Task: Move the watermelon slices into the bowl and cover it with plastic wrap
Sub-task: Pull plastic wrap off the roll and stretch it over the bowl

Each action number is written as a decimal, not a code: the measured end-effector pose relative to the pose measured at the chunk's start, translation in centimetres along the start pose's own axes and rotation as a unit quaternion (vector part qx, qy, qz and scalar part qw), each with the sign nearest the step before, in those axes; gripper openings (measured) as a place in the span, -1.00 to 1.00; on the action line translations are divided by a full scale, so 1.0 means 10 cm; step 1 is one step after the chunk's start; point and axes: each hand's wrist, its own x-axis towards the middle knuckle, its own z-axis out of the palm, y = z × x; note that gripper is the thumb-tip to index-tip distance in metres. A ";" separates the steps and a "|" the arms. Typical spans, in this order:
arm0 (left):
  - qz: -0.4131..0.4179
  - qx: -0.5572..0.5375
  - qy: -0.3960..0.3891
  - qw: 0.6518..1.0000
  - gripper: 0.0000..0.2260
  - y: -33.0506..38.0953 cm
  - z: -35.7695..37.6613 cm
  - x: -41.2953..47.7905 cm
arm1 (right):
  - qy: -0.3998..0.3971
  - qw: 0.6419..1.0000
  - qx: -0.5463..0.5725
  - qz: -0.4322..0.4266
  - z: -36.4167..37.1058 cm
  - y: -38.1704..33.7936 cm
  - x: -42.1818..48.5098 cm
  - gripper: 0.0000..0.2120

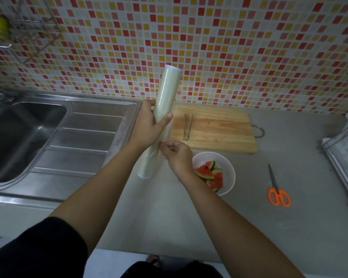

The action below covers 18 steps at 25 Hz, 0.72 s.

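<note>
Left hand [149, 125] is gripping the wrap roll [159, 121] mid-length – long axis tilting up and away. Right hand [176, 155] is pinching at its lower part, likely the film edge. Bowl [228, 167] with watermelon slices [209, 173] is sitting just right – nearer the right hand.

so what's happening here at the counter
A person is getting the wrap started. The left hand grips a pale green roll of plastic wrap around its middle, held tilted above the grey counter, while the right hand pinches at the film lower down. The red watermelon slices already sit in the round white bowl, not yet covered. Metal tongs lie on the wooden cutting board.
</note>
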 end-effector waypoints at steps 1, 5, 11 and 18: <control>-0.001 -0.001 0.000 1.000 -0.55 -0.01 0.00 0.01 | 0.002 0.999 -0.035 -0.003 -0.01 0.01 0.00 -0.83; -0.007 -0.002 -0.017 1.000 -0.53 -0.06 0.02 0.10 | -0.015 0.997 -0.067 0.043 -0.02 0.02 0.00 -0.89; -0.019 -0.071 -0.031 0.997 -0.53 -0.11 0.14 0.07 | -0.006 0.934 0.295 0.199 0.13 -0.08 0.03 -0.80; -0.043 -0.089 -0.029 0.995 -0.50 -0.08 0.18 0.07 | 0.026 0.944 0.266 0.192 0.06 -0.05 0.05 -0.81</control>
